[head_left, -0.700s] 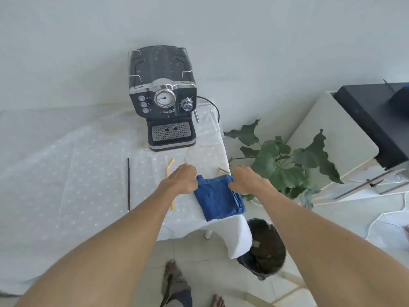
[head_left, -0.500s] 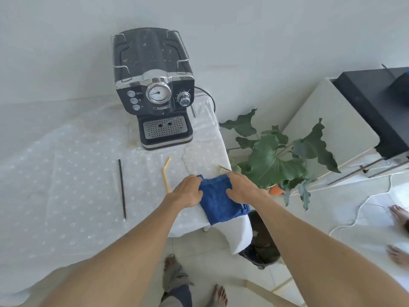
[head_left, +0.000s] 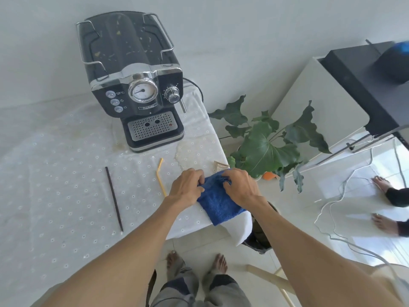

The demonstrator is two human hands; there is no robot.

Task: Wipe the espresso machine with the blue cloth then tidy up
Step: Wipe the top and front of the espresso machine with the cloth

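The black and chrome espresso machine is standing at the back of the table, showing the name "Duchess" under its round gauge. Crumbs are lying on its top. Near the table corner, the left hand and right hand are both pinching the folded blue cloth.

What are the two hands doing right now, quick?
Left hand: fingers curled, gripping the left edge of the blue cloth.
Right hand: fingers curled, pinching the cloth's far edge on the table.
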